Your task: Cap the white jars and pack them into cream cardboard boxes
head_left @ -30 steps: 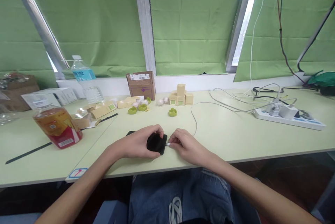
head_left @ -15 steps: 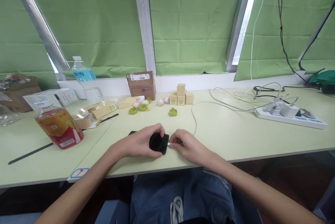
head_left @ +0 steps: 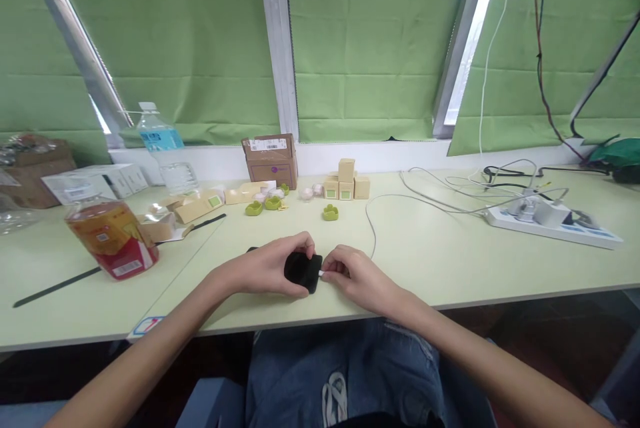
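Note:
My left hand (head_left: 275, 267) is closed round a black phone (head_left: 303, 272) near the table's front edge, thumb and fingers on its opposite sides. At the phone's right end, my right hand (head_left: 357, 276) pinches the small white plug of a charging cable (head_left: 321, 273). The plug meets the phone's end; whether it is fully seated I cannot tell. A thin white cord (head_left: 374, 231) runs from behind my right hand, back across the table toward the power strip (head_left: 555, 225). The part of the phone under my left palm is hidden.
Small cardboard boxes (head_left: 346, 181) are stacked at the back middle, near green clover-shaped pieces (head_left: 331, 213). A brown carton (head_left: 271, 165) stands against the wall. On the left are a red-and-orange drink bottle (head_left: 113, 239), a water bottle (head_left: 167, 155) and opened packaging (head_left: 193, 205).
The view has shifted slightly. Both hands stay at the phone's right end, still holding the phone and the plug, with hardly any visible movement.

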`<state>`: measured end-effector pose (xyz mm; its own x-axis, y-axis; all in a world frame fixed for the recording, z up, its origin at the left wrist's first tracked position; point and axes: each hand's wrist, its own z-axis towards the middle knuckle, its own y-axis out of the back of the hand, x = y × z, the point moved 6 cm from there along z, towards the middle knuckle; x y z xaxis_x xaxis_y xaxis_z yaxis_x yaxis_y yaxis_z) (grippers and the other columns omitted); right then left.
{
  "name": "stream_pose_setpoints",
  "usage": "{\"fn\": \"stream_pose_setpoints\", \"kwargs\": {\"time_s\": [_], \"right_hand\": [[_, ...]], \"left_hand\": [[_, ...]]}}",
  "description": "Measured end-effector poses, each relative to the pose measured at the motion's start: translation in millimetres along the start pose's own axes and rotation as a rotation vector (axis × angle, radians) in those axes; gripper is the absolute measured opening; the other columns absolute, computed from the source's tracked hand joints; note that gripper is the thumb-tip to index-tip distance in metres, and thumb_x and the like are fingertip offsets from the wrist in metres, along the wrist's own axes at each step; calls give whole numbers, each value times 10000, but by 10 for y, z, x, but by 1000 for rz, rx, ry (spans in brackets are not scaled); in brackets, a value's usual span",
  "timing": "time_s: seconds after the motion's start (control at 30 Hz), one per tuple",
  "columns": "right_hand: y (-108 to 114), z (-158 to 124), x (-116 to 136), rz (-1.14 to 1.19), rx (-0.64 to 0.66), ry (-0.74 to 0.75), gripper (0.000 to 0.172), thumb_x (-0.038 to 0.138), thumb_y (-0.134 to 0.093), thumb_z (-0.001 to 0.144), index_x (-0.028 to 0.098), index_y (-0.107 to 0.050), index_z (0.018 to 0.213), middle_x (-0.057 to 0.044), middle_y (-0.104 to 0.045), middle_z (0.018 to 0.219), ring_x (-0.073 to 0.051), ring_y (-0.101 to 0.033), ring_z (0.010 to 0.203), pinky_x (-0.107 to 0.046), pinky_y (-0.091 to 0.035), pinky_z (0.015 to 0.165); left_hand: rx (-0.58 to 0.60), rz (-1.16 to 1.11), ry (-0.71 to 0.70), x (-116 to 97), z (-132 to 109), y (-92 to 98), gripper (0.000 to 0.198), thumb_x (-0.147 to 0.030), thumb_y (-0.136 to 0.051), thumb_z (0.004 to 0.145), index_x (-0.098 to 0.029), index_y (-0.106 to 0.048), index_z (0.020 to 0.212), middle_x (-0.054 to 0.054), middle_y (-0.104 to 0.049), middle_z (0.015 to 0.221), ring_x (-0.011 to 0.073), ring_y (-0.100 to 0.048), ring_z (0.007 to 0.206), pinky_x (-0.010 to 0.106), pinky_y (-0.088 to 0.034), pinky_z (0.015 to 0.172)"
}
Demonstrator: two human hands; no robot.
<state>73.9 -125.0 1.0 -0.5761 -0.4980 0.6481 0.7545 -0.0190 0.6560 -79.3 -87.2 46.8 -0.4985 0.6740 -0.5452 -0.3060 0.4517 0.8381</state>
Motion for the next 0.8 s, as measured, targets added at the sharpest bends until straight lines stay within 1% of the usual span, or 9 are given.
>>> {"fn": "stream_pose_setpoints", "kwargs": {"time_s": [0.07, 0.17, 0.27, 0.33, 0.43, 0.5, 0.57, 0.7, 0.8], "right_hand": [[110, -52, 23, -41, 44, 67, 57, 234, -702, 950, 190, -668, 962, -49, -664, 933, -199, -621, 885, -316, -492, 793], [408, -174, -53, -189, 129, 152, 234, 425, -722, 946, 196, -698, 987, -77, -665, 976, -238, -614, 958, -355, -498, 841], [760, -323, -244, -281, 152, 161, 257, 459, -705, 954, 213, -713, 1029, -88, -665, 1048, -255, -612, 1019, -402, -492, 934], [905, -439, -343, -313, 142, 140, 289, 469, -727, 934, 221, -703, 1079, -97, -659, 1095, -268, -610, 1054, -418, -496, 956], [916, -651, -310, -271, 134, 159, 204, 412, -652, 992, 235, -710, 1074, -100, -662, 1070, -258, -616, 1043, -395, -519, 913], [833, -803, -218, -239, 183, 192, 216, 407, -630, 1007, 255, -713, 1137, -104, -674, 1089, -251, -628, 1052, -378, -529, 907], [782, -922, -149, -266, 216, 239, 349, 459, -692, 963, 268, -688, 1255, -121, -680, 1171, -266, -636, 1100, -396, -526, 949], [884, -971, -278, -482, 118, 224, 696, 603, -774, 848, 275, -579, 1431, -162, -574, 1476, -387, -481, 1415, -590, -365, 1174], [903, -1002, -395, -542, 72, 250, 611, 557, -746, 893, 244, -574, 1390, -168, -592, 1459, -365, -487, 1425, -624, -306, 1223]], "left_hand": [[9, -4, 6, -10, -61, -1, 436, -382, -728, 736, -231, -511, 1083, 29, -618, 1080, 226, -571, 949, 313, -455, 799], [32, 26, 21, -34, -187, 3, 449, -336, -704, 743, -246, -525, 1145, 38, -638, 1126, 238, -598, 962, 312, -472, 799], [47, 90, 30, -63, -293, -9, 536, -326, -714, 750, -262, -549, 1256, 55, -654, 1184, 260, -631, 994, 325, -500, 836], [42, 145, 3, -91, -334, -49, 678, -380, -773, 744, -279, -530, 1369, 79, -633, 1309, 305, -625, 1133, 363, -505, 953], [4, 239, -58, -105, -385, -151, 846, -445, -845, 727, -301, -484, 1478, 111, -560, 1462, 365, -526, 1343, 446, -438, 1127], [-16, 282, -75, -57, -441, -220, 775, -424, -821, 785, -317, -501, 1482, 114, -559, 1468, 361, -515, 1367, 466, -434, 1147], [-31, 314, -83, 39, -526, -262, 719, -387, -778, 841, -349, -494, 1501, 106, -540, 1506, 354, -506, 1393, 470, -440, 1156], [-73, 437, -114, 282, -690, -276, 926, -361, -795, 821, -400, -314, 1611, 94, -420, 1639, 398, -378, 1509, 582, -319, 1247], [-146, 475, -153, 374, -714, -284, 828, -358, -728, 872, -358, -333, 1599, 113, -490, 1586, 374, -438, 1474, 584, -297, 1266]]}}
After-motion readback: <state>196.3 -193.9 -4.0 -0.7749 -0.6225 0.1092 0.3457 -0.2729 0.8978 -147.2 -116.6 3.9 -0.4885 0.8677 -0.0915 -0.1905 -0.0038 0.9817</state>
